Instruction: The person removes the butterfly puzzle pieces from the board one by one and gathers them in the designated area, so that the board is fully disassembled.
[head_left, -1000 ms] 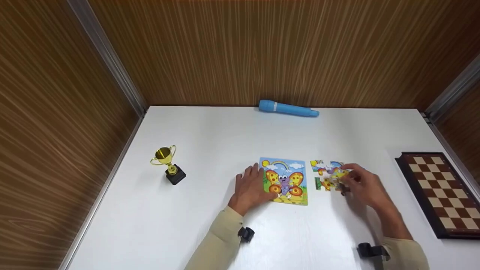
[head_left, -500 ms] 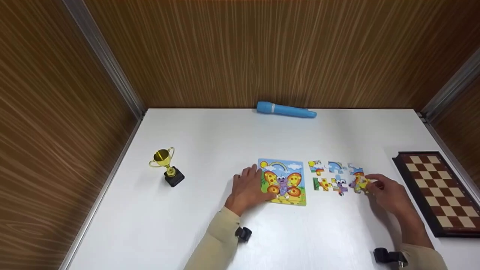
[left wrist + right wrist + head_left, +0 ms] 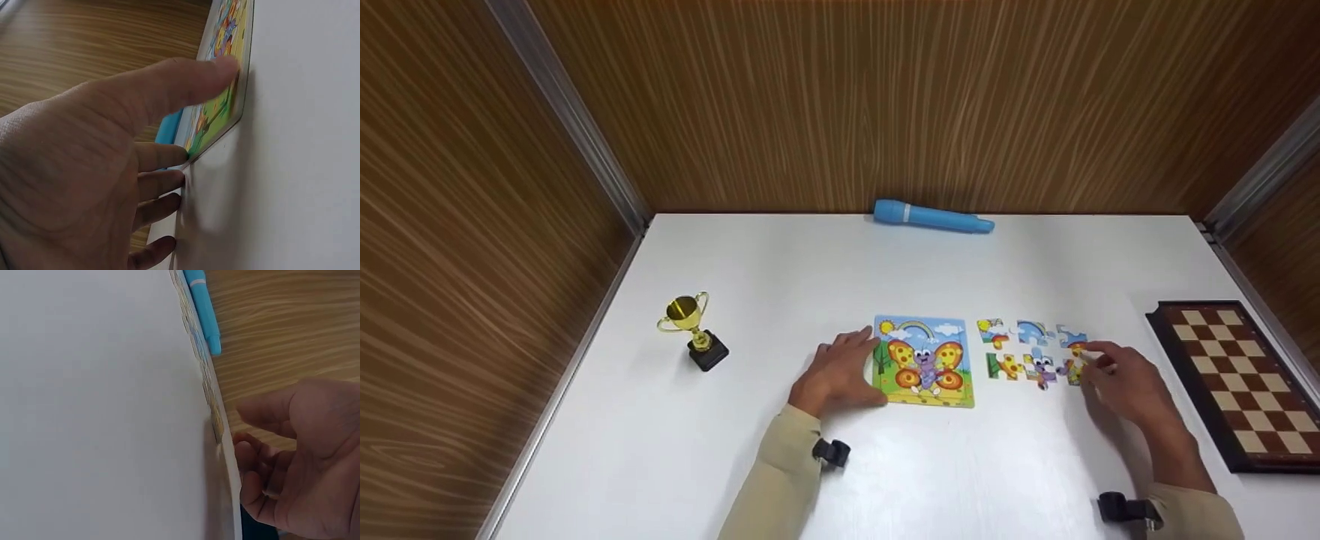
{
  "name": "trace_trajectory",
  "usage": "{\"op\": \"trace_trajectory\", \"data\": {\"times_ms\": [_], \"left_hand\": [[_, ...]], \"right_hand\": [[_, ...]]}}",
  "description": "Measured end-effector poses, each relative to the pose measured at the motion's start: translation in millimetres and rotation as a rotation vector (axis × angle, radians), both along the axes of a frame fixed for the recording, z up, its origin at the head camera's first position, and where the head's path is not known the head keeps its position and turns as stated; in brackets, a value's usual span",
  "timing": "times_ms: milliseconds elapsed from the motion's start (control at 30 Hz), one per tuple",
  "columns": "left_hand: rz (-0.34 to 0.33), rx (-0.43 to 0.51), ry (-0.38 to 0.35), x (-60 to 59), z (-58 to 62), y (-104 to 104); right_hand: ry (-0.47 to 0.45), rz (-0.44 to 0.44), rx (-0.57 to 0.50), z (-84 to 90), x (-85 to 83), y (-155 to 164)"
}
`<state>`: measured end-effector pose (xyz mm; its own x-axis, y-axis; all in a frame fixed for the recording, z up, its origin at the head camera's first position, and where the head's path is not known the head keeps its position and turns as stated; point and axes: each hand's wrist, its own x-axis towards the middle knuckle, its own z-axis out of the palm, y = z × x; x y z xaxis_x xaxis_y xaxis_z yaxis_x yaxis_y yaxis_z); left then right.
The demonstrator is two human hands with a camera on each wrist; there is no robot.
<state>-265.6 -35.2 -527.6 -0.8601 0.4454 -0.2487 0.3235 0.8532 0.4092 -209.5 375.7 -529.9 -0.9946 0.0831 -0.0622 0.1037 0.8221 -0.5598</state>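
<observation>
My left hand (image 3: 840,373) is beside a square butterfly puzzle board (image 3: 926,364), fingers extended at its left edge. In the left wrist view the thumb (image 3: 197,81) reaches across a corner of the board. Right of the board, loose jigsaw pieces (image 3: 1042,364) lie in two rough rows with small gaps. My right hand (image 3: 1129,382) is at the right end of these pieces, its fingertips near or touching the lower right jigsaw piece (image 3: 1073,372). The right wrist view shows loosely bent fingers, a gap below the thumb (image 3: 270,405), and nothing gripped.
A blue toy microphone (image 3: 932,217) lies at the table's back edge by the wood-grain wall (image 3: 840,105). On the left stands a small gold trophy cup (image 3: 684,313) on a black base. A chessboard (image 3: 1237,382) lies to the right.
My right hand moved right over the pieces, then slightly back left; the lower right piece now sits closer to its neighbour. My left hand shifted left, its thumb drawing back toward the board's edge.
</observation>
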Motion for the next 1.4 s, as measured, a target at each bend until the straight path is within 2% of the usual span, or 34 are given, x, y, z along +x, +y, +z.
{"op": "trace_trajectory", "data": {"times_ms": [267,467,667,933,1100,1400], "left_hand": [[0.026,0.018,0.022,1.0,0.4,2.6],[0.031,0.002,0.05,2.5,-3.3,3.4],[0.039,0.013,0.041,2.5,-3.3,6.1],[0.029,0.022,0.036,3.2,-2.5,4.9],[0.03,0.032,0.03,2.8,-3.5,5.4],[0.027,0.004,0.053,2.6,-2.7,4.8]], "right_hand": [[0.086,0.125,-0.034,12.3,-13.1,-61.4],[0.088,0.236,-0.053,7.5,-23.0,-115.3],[0.077,0.341,-0.057,4.8,-28.2,-165.4],[0.096,0.464,-0.039,-4.9,-33.0,-206.0],[0.072,0.466,-0.007,-7.4,-33.0,-214.6],[0.026,0.393,-0.009,-7.6,-30.2,-215.8]]}}
